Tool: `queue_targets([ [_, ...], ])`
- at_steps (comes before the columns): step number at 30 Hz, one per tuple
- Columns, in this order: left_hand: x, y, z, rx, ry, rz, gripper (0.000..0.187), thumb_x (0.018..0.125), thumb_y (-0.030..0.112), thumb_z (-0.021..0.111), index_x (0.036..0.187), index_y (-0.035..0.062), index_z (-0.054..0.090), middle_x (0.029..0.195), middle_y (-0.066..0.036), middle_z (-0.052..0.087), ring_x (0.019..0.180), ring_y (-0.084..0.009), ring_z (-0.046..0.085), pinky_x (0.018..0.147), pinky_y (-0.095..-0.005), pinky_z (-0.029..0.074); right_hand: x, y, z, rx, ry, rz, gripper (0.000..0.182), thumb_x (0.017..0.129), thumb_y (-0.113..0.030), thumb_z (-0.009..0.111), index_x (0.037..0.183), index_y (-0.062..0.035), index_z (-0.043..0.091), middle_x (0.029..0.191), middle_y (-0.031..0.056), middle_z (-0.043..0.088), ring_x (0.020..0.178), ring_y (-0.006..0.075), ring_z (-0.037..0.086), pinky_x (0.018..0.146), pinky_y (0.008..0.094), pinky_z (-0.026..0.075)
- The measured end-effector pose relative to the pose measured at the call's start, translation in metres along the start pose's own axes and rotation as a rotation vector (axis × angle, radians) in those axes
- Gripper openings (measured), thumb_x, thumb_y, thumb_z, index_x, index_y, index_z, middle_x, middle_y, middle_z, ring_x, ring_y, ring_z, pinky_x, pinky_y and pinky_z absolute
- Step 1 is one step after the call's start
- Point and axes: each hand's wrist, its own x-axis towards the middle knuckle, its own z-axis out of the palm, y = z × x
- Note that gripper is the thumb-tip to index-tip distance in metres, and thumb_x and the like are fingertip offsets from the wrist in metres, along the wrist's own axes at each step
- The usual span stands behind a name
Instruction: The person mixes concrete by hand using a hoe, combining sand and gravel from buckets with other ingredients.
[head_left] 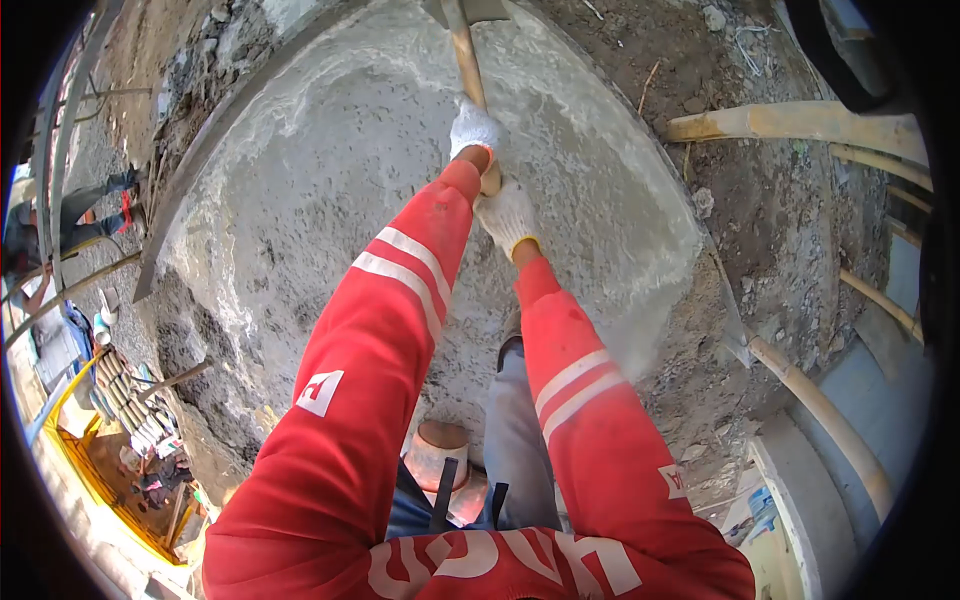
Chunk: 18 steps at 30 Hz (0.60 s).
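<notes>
A long wooden-handled tool (463, 50) reaches forward over wet grey concrete (330, 170). Its dark flat blade (485, 9) is partly cut off by the top edge of the head view. My left hand (474, 130), in a white knit glove, wraps round the handle farther forward. Closer to my body, my right hand (508, 214), also gloved, is closed round the handle's near end. Both arms stretch out ahead in red sleeves with white stripes. The concrete lies spread below both hands, rough and pitted.
Thin boards (210, 130) edge the concrete on the left. Bamboo poles (800, 122) lie on the dirt at right, near a pale slab (800, 480). A person (80, 215) is at far left, above a yellow-edged container (110, 490). My boot (511, 340) stands at the concrete's near side.
</notes>
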Motion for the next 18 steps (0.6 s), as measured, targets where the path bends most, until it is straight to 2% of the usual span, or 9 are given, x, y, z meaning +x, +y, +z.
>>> queue_targets([
  [1,0.016,-0.021,0.029,0.094,-0.152,-0.072,0.08,0.088,0.026,0.062,0.153,-0.0035,0.025,0.123,-0.031,0.064,0.113,-0.0442,0.065,0.094,-0.0488,0.054,-0.01,0.012,0.013,0.085,0.008,0.224,0.043,0.082,-0.037,0.071,0.106,-0.0015,0.067,0.094,0.025,0.072,0.084,0.0433,0.07,0.068,0.0501,0.056],
  [4,0.01,-0.041,0.052,0.072,-0.155,-0.173,0.083,0.09,0.03,0.061,0.155,-0.0036,0.023,0.125,-0.028,0.065,0.116,-0.0428,0.064,0.097,-0.0471,0.054,-0.029,0.022,0.018,0.033,-0.027,0.283,0.046,0.081,-0.04,0.071,0.105,-0.0013,0.068,0.098,0.0253,0.072,0.088,0.0427,0.071,0.072,0.0494,0.057],
  [5,0.018,-0.053,0.049,0.071,-0.158,-0.173,0.083,0.09,0.03,0.061,0.155,-0.0036,0.023,0.125,-0.028,0.065,0.116,-0.0428,0.064,0.097,-0.0471,0.054,-0.03,0.016,0.021,0.029,-0.141,0.3,0.046,0.08,-0.041,0.072,0.106,-0.003,0.069,0.097,0.0245,0.072,0.09,0.0419,0.071,0.075,0.0498,0.057],
  [7,0.043,-0.072,0.042,0.104,-0.148,-0.092,0.066,0.093,0.026,0.059,0.144,-0.005,0.034,0.125,-0.03,0.063,0.114,-0.0418,0.066,0.092,-0.046,0.055,-0.034,-0.008,0.046,0.009,-0.07,0.331,0.045,0.08,-0.041,0.072,0.105,-0.0035,0.069,0.097,0.0238,0.073,0.091,0.041,0.071,0.076,0.0501,0.057],
  [8,0.052,-0.075,0.03,0.081,-0.149,-0.084,0.066,0.093,0.026,0.059,0.144,-0.005,0.034,0.125,-0.03,0.063,0.114,-0.0418,0.066,0.092,-0.046,0.055,-0.035,-0.018,0.062,-0.012,-0.01,0.352,0.044,0.08,-0.041,0.073,0.104,-0.004,0.069,0.097,0.0231,0.073,0.091,0.0402,0.071,0.077,0.0504,0.057],
  [10,0.068,-0.08,0.016,0.08,-0.195,0.016,0.071,0.091,0.033,0.064,0.142,-0.0059,0.036,0.125,-0.029,0.063,0.113,-0.0398,0.067,0.093,-0.0444,0.055,-0.038,-0.013,0.085,-0.072,0.085,0.325,0.047,0.077,-0.041,0.075,0.105,-0.004,0.067,0.095,0.0219,0.073,0.089,0.0399,0.072,0.075,0.05,0.057],
  [12,0.07,-0.097,0.027,-0.012,-0.192,-0.037,0.074,0.087,0.034,0.069,0.14,-0.0065,0.038,0.124,-0.029,0.064,0.113,-0.039,0.067,0.094,-0.0439,0.055,-0.053,-0.005,0.098,-0.117,0.092,0.264,0.05,0.075,-0.04,0.076,0.107,-0.0036,0.064,0.094,0.0213,0.072,0.086,0.0406,0.071,0.074,0.0503,0.057],
  [15,0.043,-0.103,0.004,-0.084,-0.169,-0.061,0.067,0.082,0.024,0.069,0.136,-0.0046,0.043,0.125,-0.028,0.064,0.115,-0.0415,0.065,0.095,-0.045,0.055,-0.078,-0.008,0.121,-0.161,0.138,0.231,0.052,0.074,-0.039,0.077,0.109,-0.0032,0.062,0.092,0.022,0.072,0.084,0.0419,0.07,0.071,0.0509,0.056],
  [18,0.019,-0.122,-0.017,-0.055,-0.223,-0.048,0.065,0.082,0.021,0.068,0.136,-0.0045,0.043,0.124,-0.03,0.064,0.116,-0.0423,0.064,0.095,-0.0456,0.055,-0.112,-0.038,0.138,-0.142,0.178,0.27,0.051,0.074,-0.039,0.078,0.107,-0.0026,0.062,0.091,0.0229,0.071,0.082,0.0433,0.069,0.069,0.0519,0.055],
])
